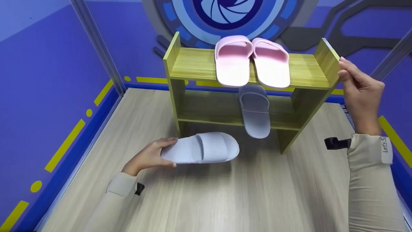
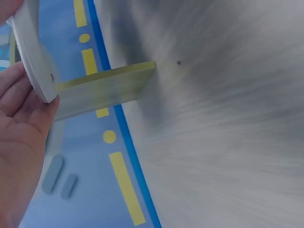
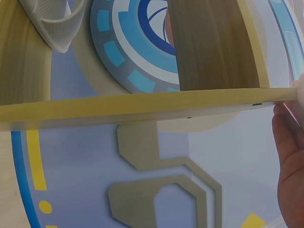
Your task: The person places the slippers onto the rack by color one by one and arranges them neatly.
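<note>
In the head view my left hand grips a pale grey slipper by its heel, thumb on the near edge and fingers on the far one. The slipper's toe points right, in front of the shelf's lower part. My right hand pinches the top of the right side panel of a wooden shoe rack. A second grey slipper sits on the rack's middle board, heel jutting over the front edge. The left wrist view has the held slipper edge-on; the right wrist view has the panel beside the fingers.
A pair of pink slippers, the left one and the right one, stands on the top board, heels past its front edge. The rack rests on a light wood-grain surface. Blue patterned walls close in the back and sides.
</note>
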A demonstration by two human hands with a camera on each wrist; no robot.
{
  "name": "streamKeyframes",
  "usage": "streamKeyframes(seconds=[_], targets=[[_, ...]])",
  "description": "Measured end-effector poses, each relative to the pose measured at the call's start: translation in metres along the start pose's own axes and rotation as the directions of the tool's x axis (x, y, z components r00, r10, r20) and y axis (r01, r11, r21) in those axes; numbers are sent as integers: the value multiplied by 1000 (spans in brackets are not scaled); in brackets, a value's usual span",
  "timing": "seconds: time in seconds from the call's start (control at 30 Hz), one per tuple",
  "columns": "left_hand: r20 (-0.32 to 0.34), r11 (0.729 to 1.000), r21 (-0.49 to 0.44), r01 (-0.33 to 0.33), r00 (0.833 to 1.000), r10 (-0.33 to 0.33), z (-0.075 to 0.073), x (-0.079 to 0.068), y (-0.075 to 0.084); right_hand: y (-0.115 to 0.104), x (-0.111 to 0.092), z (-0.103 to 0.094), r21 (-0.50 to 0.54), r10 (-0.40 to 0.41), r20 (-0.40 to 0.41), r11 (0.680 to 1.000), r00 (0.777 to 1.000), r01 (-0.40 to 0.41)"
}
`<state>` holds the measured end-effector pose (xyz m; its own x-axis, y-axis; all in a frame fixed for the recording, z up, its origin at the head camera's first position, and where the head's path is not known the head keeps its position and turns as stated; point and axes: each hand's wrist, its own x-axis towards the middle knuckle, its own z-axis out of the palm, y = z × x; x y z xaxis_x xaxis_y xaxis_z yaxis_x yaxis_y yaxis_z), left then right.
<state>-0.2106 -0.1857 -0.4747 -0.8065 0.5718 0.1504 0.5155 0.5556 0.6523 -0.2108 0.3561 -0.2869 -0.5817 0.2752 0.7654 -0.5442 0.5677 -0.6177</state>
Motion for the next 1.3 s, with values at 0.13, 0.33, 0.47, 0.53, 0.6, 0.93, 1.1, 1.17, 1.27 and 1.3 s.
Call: streamKeyframes(seconds=[0.13,0.33,0.47,0.53,0.6,0.93,1.1,1.17,1.27,1.3], targets=[[-22,1000,-13,18,1000,-18,-2,0,6,0,0,0,17,-5,0,1000,1000,5],[-59,999,-7,42,997,-42,-4,2,15,0,0,0,4,-3,-6,1000,1000,3],[-91,1000,2,11,996,-11,-4,4,20,-2,0,1,1,7,-10,1000,1000,-7],[-110,1000,12,-9,994,10,-5,5,22,-3,-1,1,1,16,-11,1000,1000,-16],[-136,999,22,-24,990,26,-5,6,26,-3,-1,1,0,23,-11,1000,1000,-23],[-255,997,74,-15,966,34,-4,13,42,0,-1,2,26,4,-26,1000,1000,-3],[-331,997,80,-13,943,39,0,17,48,-1,-1,2,23,6,-25,1000,1000,-5],[-364,997,81,-15,930,43,2,18,50,-1,-1,2,17,7,-26,1000,1000,-6],[-413,997,70,-16,910,44,6,22,53,-1,-2,2,10,9,-25,1000,1000,-9],[-427,998,65,-15,903,41,7,23,54,-1,-2,2,9,11,-25,1000,1000,-11]])
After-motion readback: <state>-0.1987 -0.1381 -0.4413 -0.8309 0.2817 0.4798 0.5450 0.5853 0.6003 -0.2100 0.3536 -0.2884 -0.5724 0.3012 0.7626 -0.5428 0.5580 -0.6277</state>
